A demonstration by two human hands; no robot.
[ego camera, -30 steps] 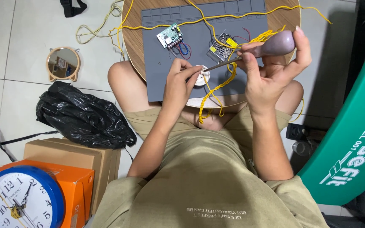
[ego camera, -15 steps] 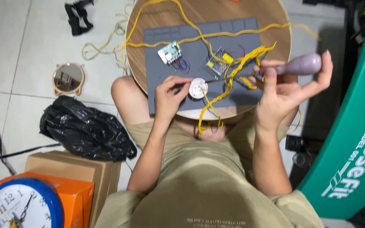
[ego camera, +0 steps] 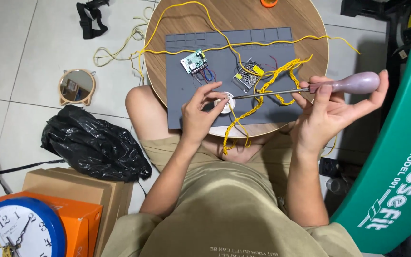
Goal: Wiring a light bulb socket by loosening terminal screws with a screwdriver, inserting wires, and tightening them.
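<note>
Because the person sits on the tiled floor (ego camera: pixel 20 57) with knees tucked under it, the round wooden bench (ego camera: pixel 310 28) comes low and close, so both forearms can reach over its near edge. On it lies a grey work mat (ego camera: pixel 215 66), squared to the sitter, which gives the small parts a flat, dark ground to be seen against.

Off to the left on the floor, well apart from the work, sit a crumpled black plastic bag (ego camera: pixel 96 147), cardboard boxes (ego camera: pixel 77 190), a blue-rimmed wall clock (ego camera: pixel 15 233) and a small round mirror (ego camera: pixel 76 86).

Across the mat run loose yellow wires (ego camera: pixel 200 47), and a twisted yellow pair (ego camera: pixel 243 121) trails off the near edge toward the lap. Two small circuit boards rest near the mat's middle: a green one (ego camera: pixel 193 62) on the left and a metal-caged one (ego camera: pixel 247 76) to the right.

The right hand (ego camera: pixel 327 112) is closed around the pale purple handle of a screwdriver (ego camera: pixel 310 88), held almost level so its long shaft reaches leftward. Its tip meets a small white round part (ego camera: pixel 225 102) at the mat's near edge. The left hand (ego camera: pixel 200 112) pinches that part between thumb and fingers, apparently to steady it against the tool.
</note>
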